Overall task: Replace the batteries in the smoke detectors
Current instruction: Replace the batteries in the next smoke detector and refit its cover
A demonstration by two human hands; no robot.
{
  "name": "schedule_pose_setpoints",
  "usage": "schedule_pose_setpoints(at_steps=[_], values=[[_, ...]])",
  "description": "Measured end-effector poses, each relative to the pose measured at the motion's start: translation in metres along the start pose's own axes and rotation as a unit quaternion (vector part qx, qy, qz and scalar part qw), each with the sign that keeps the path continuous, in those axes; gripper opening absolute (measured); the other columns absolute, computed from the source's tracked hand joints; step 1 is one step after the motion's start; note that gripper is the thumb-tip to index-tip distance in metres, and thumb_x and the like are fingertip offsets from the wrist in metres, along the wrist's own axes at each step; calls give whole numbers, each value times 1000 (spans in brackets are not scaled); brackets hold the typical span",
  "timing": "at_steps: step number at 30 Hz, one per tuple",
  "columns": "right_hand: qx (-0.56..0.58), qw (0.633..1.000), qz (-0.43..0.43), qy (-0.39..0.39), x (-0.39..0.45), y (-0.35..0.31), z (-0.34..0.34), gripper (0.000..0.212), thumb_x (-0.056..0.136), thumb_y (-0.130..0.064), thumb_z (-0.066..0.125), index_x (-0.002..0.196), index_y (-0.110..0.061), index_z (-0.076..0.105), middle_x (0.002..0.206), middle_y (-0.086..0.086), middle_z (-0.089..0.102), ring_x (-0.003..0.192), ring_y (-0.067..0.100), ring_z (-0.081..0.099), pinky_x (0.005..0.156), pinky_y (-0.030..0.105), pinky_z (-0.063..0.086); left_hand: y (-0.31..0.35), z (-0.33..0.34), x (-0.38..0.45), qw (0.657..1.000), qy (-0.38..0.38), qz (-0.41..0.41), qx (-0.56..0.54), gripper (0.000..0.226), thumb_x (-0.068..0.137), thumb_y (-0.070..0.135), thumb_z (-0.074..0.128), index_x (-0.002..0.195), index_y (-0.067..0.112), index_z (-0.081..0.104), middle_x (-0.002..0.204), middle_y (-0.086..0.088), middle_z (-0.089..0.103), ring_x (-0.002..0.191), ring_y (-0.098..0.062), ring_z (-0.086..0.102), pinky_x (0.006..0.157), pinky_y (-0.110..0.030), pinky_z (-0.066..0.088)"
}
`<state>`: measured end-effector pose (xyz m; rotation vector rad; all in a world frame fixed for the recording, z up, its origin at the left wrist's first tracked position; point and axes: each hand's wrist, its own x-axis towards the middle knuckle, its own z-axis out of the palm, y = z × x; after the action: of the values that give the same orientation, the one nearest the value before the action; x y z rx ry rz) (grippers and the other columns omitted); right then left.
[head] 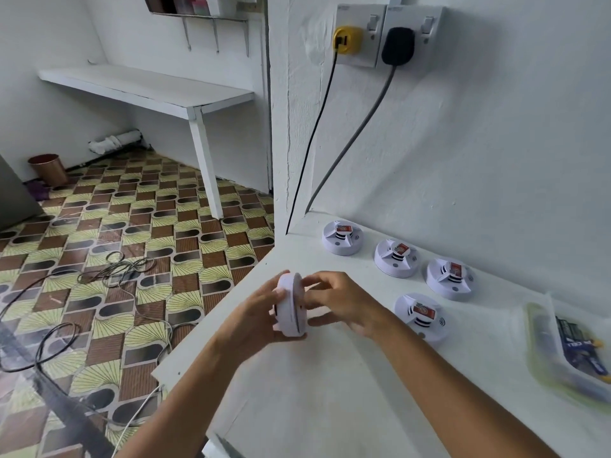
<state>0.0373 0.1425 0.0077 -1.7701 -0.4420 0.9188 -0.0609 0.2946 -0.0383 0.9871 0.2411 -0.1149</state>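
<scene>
I hold a round white smoke detector (291, 304) on edge above the left end of the white counter (330, 391). My left hand (254, 317) grips it from the left, fingers curled round its rim. From the right, my right hand (340, 304) pinches its other face with thumb and fingers. Several more white smoke detectors lie on the counter to the right, each with a red-labelled battery on top: one at the back (342, 238), one beside it (396, 258), one further right (449, 278), and one nearer (421, 317).
A clear plastic tray (542, 345) with blue battery packs sits at the counter's right edge. Two plugs, yellow (345, 40) and black (397, 45), hang cables down the wall to the counter's back corner. Left of the counter is patterned floor with loose cables (115, 269).
</scene>
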Motion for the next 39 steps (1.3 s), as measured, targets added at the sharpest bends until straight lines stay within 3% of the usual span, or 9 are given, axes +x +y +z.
schedule_pose_setpoints(at_steps=[4, 8, 10, 14, 17, 20, 23, 29, 39], values=[[302, 951, 49, -54, -22, 38, -15, 37, 96, -36, 49, 115, -9, 64, 108, 17, 65, 98, 36, 64, 85, 57, 52, 13, 40, -2, 956, 66, 51, 282, 80, 61, 28, 86, 133, 36, 52, 135, 5, 51, 119, -21, 53, 92, -41, 53], [379, 922, 23, -69, -27, 58, -9, 50, 97, -50, 37, 127, -16, 60, 126, 19, 62, 108, 39, 62, 93, 60, 47, -8, 56, 4, 863, 106, 143, 472, 84, 73, 25, 82, 144, 36, 39, 140, 13, 43, 120, -7, 42, 92, -16, 41], [406, 912, 9, -51, -28, 60, -9, 46, 98, -49, 35, 127, -21, 57, 128, 16, 62, 110, 38, 62, 92, 58, 48, -16, 52, 8, 876, 130, 172, 431, 74, 81, 31, 75, 143, 39, 36, 138, 20, 40, 126, -7, 40, 96, -22, 43], [444, 895, -33, -18, -23, 78, -18, 36, 96, -38, 50, 131, -29, 52, 136, 15, 56, 117, 43, 57, 85, 58, 50, -28, 36, 11, 914, 163, 211, 307, 64, 83, 26, 74, 137, 33, 42, 139, 12, 44, 121, -14, 52, 74, -12, 53], [456, 887, -67, -20, -22, 90, -23, 49, 80, -23, 70, 127, -30, 55, 136, 15, 55, 114, 45, 57, 87, 65, 45, -40, 26, 14, 938, 158, 190, 241, 68, 66, 36, 70, 130, 36, 46, 136, 5, 50, 109, -14, 62, 82, -31, 57], [457, 882, -103, -48, -23, 97, -27, 68, 62, -15, 78, 125, -30, 57, 133, 15, 57, 106, 42, 60, 80, 57, 50, -48, 21, 17, 957, 126, 168, 202, 65, 69, 28, 69, 131, 24, 50, 119, -8, 65, 99, -25, 69, 82, -42, 58], [422, 898, -114, -43, -23, 100, -28, 69, 61, -6, 69, 124, -32, 58, 128, 13, 60, 105, 38, 60, 78, 53, 51, -49, 21, 17, 954, 101, 179, 220, 49, 76, 17, 68, 123, 9, 60, 103, -11, 74, 96, -31, 70, 81, -38, 58], [322, 939, -115, 28, -24, 105, -18, 86, 60, 3, 70, 131, -40, 50, 127, 7, 61, 104, 28, 64, 86, 53, 50, -50, 19, 14, 954, 91, 191, 211, 41, 78, 12, 70, 118, 3, 65, 106, -12, 73, 99, -28, 70, 80, -36, 58], [285, 945, -136, 79, -26, 111, -12, 88, 61, 4, 71, 136, -35, 45, 124, 8, 61, 98, 25, 62, 61, 35, 51, -54, 19, 14, 951, 94, 195, 219, 39, 80, 6, 72, 118, 2, 65, 107, -11, 73, 99, -27, 70, 77, -32, 57]])
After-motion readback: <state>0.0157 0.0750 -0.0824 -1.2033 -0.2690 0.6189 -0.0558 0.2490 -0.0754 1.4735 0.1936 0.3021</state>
